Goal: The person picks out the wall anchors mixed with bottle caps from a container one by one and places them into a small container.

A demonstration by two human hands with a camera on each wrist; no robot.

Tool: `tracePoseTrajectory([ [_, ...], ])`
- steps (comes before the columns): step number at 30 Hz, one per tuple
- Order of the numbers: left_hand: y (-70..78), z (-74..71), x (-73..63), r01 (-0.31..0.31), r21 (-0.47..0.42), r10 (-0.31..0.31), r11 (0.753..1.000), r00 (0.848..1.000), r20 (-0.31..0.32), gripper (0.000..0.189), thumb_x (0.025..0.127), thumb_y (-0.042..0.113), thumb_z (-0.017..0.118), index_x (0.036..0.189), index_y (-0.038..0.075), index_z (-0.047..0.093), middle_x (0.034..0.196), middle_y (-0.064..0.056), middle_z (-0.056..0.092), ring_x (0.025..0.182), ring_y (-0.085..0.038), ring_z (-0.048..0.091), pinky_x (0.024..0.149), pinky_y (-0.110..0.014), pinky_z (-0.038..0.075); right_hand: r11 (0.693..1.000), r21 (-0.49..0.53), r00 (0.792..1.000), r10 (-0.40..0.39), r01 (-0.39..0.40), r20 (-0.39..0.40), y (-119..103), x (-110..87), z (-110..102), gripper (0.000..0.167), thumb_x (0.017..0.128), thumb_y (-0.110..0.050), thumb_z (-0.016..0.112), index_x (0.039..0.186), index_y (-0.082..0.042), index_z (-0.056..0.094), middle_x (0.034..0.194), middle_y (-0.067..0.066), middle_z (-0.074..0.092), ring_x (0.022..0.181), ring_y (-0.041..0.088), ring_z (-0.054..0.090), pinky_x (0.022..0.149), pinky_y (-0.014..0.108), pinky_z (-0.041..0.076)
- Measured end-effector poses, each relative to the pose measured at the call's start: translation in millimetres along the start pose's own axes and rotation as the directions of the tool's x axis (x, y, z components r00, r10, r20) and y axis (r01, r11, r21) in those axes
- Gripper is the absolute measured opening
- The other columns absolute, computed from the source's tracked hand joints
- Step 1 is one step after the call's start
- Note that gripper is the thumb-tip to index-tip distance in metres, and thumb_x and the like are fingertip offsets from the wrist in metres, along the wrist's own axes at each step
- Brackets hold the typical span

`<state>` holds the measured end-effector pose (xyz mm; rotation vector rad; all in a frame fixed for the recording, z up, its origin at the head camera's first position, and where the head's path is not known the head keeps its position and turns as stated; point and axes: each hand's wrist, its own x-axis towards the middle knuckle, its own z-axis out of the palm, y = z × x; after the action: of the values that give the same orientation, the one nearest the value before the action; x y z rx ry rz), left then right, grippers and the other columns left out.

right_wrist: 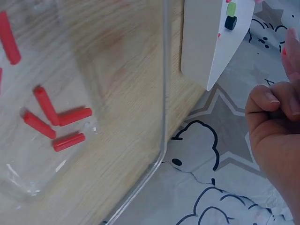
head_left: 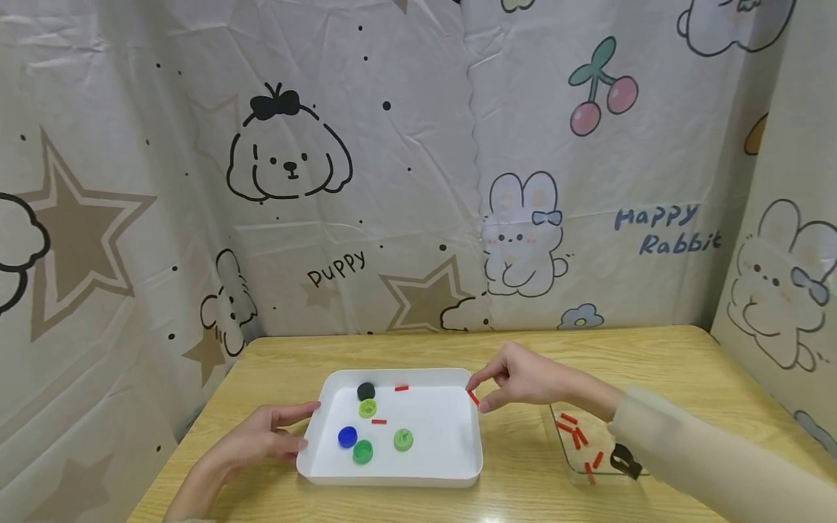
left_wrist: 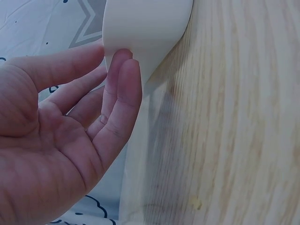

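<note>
My left hand [head_left: 261, 438] holds the left end of a white tray [head_left: 445, 465]; in the left wrist view its bent fingers [left_wrist: 123, 101] touch the outer wall. My right hand [head_left: 523, 378] pinches a small red stick [head_left: 474, 397] between thumb and finger beside the tray's right rim. Inside the tray lie two red sticks [head_left: 379, 421] and several round caps: a black cap [head_left: 366, 391], a yellow-green cap [head_left: 368, 408], a blue cap [head_left: 347, 436], a green cap [head_left: 362, 452] and a light green cap [head_left: 403, 439].
A clear box [right_wrist: 165, 93] with several loose red sticks [right_wrist: 44, 105] stands right of the tray, partly beneath my right forearm. Something black [head_left: 625, 461] shows at the sleeve. A patterned curtain [head_left: 418, 167] hangs behind the wooden table [head_left: 301, 357].
</note>
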<state>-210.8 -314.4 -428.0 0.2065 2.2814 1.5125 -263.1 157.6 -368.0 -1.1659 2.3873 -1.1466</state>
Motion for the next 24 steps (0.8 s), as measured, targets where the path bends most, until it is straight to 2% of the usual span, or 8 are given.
tracePoseTrajectory([
  [3,-0.5,0.2,0.9,-0.002,0.005,0.002,1.0,1.0,0.003,0.072,0.091,0.007,0.079,0.155,-0.004,0.047,0.162,-0.034,0.031,0.117,-0.029,0.065,0.089,-0.044,0.061,1.0,0.01,1.0,0.016,-0.016,-0.022,1,-9.1,-2,0.026,0.086,-0.014,0.088,0.111,-0.009,0.083,0.05,-0.013,0.03,0.05,0.004,0.024,0.051,0.02,0.027],
  [9,-0.7,0.4,0.4,-0.009,-0.003,0.009,1.0,1.0,0.002,0.072,0.091,0.005,0.078,0.155,-0.005,0.046,0.162,-0.034,0.03,0.118,-0.029,0.064,0.088,-0.045,0.062,0.997,0.001,0.995,0.072,-0.072,-0.065,3,-26.5,-12,0.03,0.086,-0.023,0.09,0.113,-0.013,0.083,0.052,-0.014,0.03,0.051,0.005,0.026,0.052,0.02,0.03],
  [16,-1.9,0.0,-0.7,-0.006,-0.014,0.006,1.0,1.0,0.008,0.072,0.091,0.005,0.078,0.155,-0.006,0.046,0.163,-0.034,0.028,0.12,-0.03,0.063,0.089,-0.045,0.061,0.997,0.021,0.994,0.074,-0.072,-0.087,7,-48.5,-21,0.031,0.087,-0.019,0.089,0.115,-0.008,0.082,0.053,-0.013,0.029,0.052,0.004,0.025,0.05,0.021,0.028],
  [24,0.7,0.4,-1.6,0.004,0.01,-0.004,1.0,1.0,-0.005,0.071,0.091,0.006,0.078,0.155,-0.004,0.047,0.162,-0.033,0.03,0.118,-0.03,0.063,0.089,-0.044,0.062,0.995,0.014,0.99,0.097,-0.096,-0.103,11,-70.2,-30,0.033,0.087,-0.024,0.088,0.115,-0.008,0.082,0.053,-0.014,0.03,0.05,0.003,0.025,0.049,0.02,0.03],
])
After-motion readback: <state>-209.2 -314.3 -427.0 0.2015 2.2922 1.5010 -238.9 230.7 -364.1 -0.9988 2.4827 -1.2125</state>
